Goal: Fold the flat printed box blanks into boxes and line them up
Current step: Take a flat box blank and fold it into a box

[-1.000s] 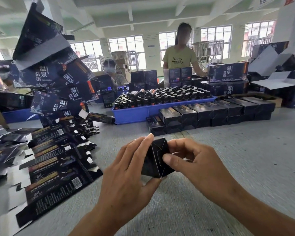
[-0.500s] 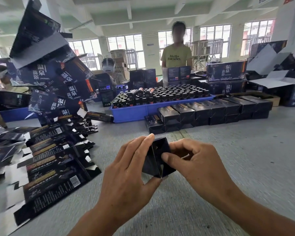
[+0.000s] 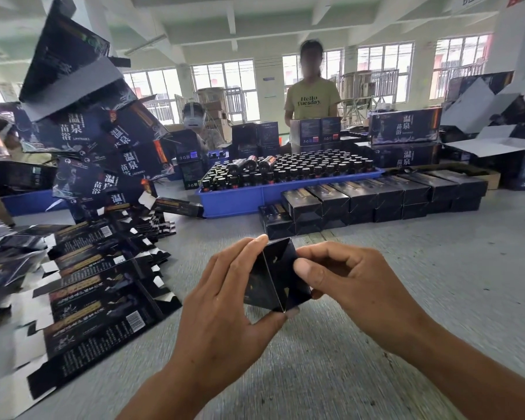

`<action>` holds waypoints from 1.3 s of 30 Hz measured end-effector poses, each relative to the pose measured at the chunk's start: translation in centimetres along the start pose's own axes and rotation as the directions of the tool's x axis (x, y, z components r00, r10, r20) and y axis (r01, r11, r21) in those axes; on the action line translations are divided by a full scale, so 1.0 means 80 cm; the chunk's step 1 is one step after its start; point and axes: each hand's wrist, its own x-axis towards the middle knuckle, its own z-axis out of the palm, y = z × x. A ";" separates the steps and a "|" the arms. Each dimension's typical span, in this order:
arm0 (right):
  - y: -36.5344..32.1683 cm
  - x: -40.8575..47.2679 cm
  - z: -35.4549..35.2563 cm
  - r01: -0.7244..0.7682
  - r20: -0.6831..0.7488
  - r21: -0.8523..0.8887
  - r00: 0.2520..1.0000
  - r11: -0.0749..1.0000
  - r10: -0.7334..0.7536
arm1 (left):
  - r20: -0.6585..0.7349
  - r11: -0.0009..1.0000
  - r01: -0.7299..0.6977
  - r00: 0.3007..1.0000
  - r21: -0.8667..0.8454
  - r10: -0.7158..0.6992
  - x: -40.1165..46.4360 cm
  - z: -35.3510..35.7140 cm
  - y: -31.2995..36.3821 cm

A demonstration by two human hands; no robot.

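Box [image 3: 275, 277] sits gripped between your left hand [image 3: 225, 301] and right hand [image 3: 355, 286], above the table [image 3: 437, 268], near end facing you, long axis pointing toward the folded-box row [image 3: 376, 198].

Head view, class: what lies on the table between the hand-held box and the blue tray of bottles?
The head view shows the row of folded boxes between the held box and the blue tray.

Ceiling [image 3: 255, 22]: white beams, pale green panels
Windows [image 3: 222, 86]: gridded row along the far wall, bright daylight
Pillar [image 3: 519, 50]: white, at right
Table [image 3: 437, 268]: grey, ribbed surface
Far end: metal racks [image 3: 358, 89] and stacked cartons [image 3: 212, 104] before the windows
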 end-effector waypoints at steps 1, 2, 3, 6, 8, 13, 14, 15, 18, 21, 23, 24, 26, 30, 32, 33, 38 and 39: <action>-0.001 -0.001 0.001 -0.005 -0.006 -0.018 1.000 1.000 0.005 | -0.001 1.000 -0.003 1.000 0.000 0.003 0.000 0.000 0.000; -0.001 -0.002 0.004 -0.001 -0.025 -0.070 1.000 0.998 0.000 | 0.002 1.000 -0.021 1.000 0.011 0.021 0.001 0.000 0.000; 0.000 -0.004 0.007 0.014 -0.062 -0.156 0.998 0.988 -0.024 | 0.008 0.998 -0.056 0.998 0.033 0.056 0.001 0.001 0.000; 0.000 -0.008 0.015 0.070 -0.154 -0.362 0.979 0.929 -0.134 | 0.013 0.991 -0.124 0.992 0.057 0.124 0.003 0.004 0.005; -0.002 -0.006 0.012 0.063 -0.143 -0.279 0.984 0.958 -0.106 | 0.010 0.997 -0.079 0.997 0.027 0.079 0.004 0.004 0.007; -0.004 0.001 0.000 0.000 -0.055 -0.053 0.999 0.999 -0.003 | 0.038 1.000 -0.001 0.999 0.009 0.001 0.001 0.001 0.004; -0.004 0.001 0.000 0.007 -0.043 -0.048 0.999 0.999 -0.009 | 0.036 1.000 0.000 0.999 0.004 -0.001 0.001 0.001 0.004; -0.003 0.000 0.001 0.014 -0.031 -0.042 0.999 0.999 -0.016 | 0.032 1.000 0.003 0.999 -0.004 -0.003 0.001 0.001 0.003; -0.004 0.000 0.000 0.011 -0.009 -0.041 1.000 0.999 -0.012 | 0.003 0.999 0.007 1.000 -0.037 -0.007 0.002 0.000 0.002; -0.002 -0.004 0.008 0.054 -0.066 -0.276 0.995 0.960 -0.076 | -0.006 0.999 -0.051 0.999 0.012 0.052 0.003 0.002 0.005; -0.002 -0.007 0.014 0.101 -0.120 -0.452 0.978 0.886 -0.173 | 0.005 0.992 -0.105 0.994 0.071 0.105 0.003 0.006 0.006; -0.002 -0.008 0.015 0.106 -0.133 -0.463 0.973 0.880 -0.187 | 0.006 0.991 -0.112 0.994 0.073 0.112 0.003 0.006 0.006; -0.004 -0.005 0.010 0.062 -0.129 -0.297 0.986 0.953 -0.105 | -0.002 0.996 -0.086 0.996 0.031 0.086 0.004 0.004 0.006; -0.011 0.003 -0.004 -0.048 -0.010 0.109 0.999 0.993 0.049 | -0.017 0.991 0.073 0.997 -0.112 -0.075 0.006 -0.007 0.011; -0.012 0.002 -0.002 -0.019 0.022 0.092 1.000 0.996 0.017 | -0.030 0.984 0.098 0.994 -0.148 -0.103 0.006 -0.009 0.010; -0.012 0.000 -0.001 -0.006 0.036 0.072 0.999 0.997 0.003 | -0.033 0.982 0.103 0.993 -0.159 -0.110 0.005 -0.009 0.009; -0.012 -0.004 0.006 0.012 -0.032 -0.089 0.999 0.996 -0.015 | -0.007 0.997 0.026 1.000 -0.079 -0.026 0.004 -0.008 0.009; -0.010 -0.005 0.009 0.037 -0.091 -0.222 0.994 0.974 -0.059 | 0.013 0.999 -0.018 1.000 -0.032 0.018 0.005 -0.005 0.010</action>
